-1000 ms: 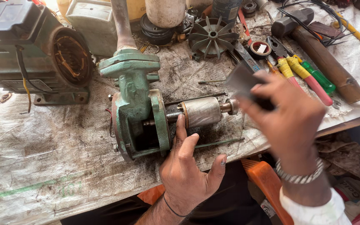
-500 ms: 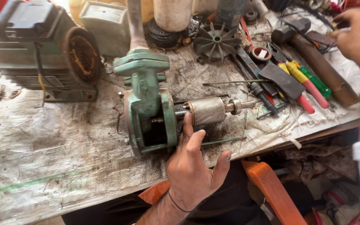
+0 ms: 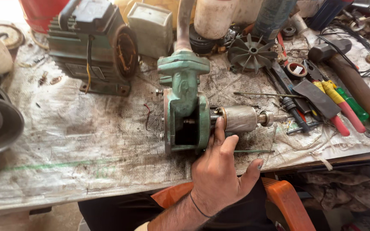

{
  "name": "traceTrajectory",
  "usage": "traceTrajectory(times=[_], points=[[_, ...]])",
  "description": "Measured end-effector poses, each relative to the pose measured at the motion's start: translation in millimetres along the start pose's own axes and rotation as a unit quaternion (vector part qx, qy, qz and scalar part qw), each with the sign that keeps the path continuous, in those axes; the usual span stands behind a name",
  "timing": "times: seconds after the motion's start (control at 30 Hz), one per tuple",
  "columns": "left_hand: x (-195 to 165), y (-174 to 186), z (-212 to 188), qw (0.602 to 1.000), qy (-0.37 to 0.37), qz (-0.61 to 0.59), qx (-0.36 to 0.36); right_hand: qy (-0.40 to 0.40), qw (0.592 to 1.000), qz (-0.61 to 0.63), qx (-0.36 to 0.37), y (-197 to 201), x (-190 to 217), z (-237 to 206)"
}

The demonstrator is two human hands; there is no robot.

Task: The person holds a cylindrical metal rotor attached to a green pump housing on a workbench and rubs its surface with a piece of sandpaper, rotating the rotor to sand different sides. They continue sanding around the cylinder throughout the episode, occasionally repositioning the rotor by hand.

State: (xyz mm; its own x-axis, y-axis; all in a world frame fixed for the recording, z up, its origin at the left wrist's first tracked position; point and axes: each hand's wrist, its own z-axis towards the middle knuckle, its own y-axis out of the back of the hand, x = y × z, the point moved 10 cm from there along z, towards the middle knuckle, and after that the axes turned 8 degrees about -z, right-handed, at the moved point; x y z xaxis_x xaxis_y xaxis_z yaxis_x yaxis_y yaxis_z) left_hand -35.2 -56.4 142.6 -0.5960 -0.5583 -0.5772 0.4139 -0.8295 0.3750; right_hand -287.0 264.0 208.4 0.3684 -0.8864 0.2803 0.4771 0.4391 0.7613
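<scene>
Resting mid-bench on a stained woven sheet: green cast-iron pump housing with grey steel rotor projecting rightwards; judged heavy, rigid, greasy, best gripped by the housing body. Left hand fingers loosely apart, index fingertip touching the rotor's inner end, clamping nothing. Right hand out of frame; the shaft seat inside the housing is shadowed.

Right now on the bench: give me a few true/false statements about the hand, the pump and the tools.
1. The left hand has its fingertips at the rotor beside the green pump body. True.
2. The right hand grips the hammer. False: the hammer lies untouched on the bench, and no right hand shows on it.
3. A black fan wheel lies behind the pump. True.
4. The rotor stands upright on the bench. False: it lies level, sticking out of the pump body.
</scene>
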Motion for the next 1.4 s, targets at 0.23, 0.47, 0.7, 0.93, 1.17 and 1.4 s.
traceTrajectory(times=[0.23,0.47,0.7,0.93,1.17,1.4], points=[[1,-2,-4,1.0,-0.002,0.003,-0.001,0.091,0.961,0.262,0.008,9,150,-55],[5,-2,-3,1.0,0.004,-0.005,0.012,-0.087,0.797,0.595,0.058,-18,192,-88],[7,-1,-2,1.0,0.005,-0.008,0.006,-0.155,0.725,0.666,0.085,-47,186,-101],[9,-4,-1,1.0,0.008,-0.006,0.008,-0.205,0.726,0.655,0.038,-47,204,-96],[12,-7,-3,1.0,0.007,0.001,0.011,-0.198,0.797,0.57,0.0,-48,187,-100],[12,-7,-2,1.0,0.01,-0.002,0.011,-0.162,0.926,0.342,0.001,-26,198,-107]])
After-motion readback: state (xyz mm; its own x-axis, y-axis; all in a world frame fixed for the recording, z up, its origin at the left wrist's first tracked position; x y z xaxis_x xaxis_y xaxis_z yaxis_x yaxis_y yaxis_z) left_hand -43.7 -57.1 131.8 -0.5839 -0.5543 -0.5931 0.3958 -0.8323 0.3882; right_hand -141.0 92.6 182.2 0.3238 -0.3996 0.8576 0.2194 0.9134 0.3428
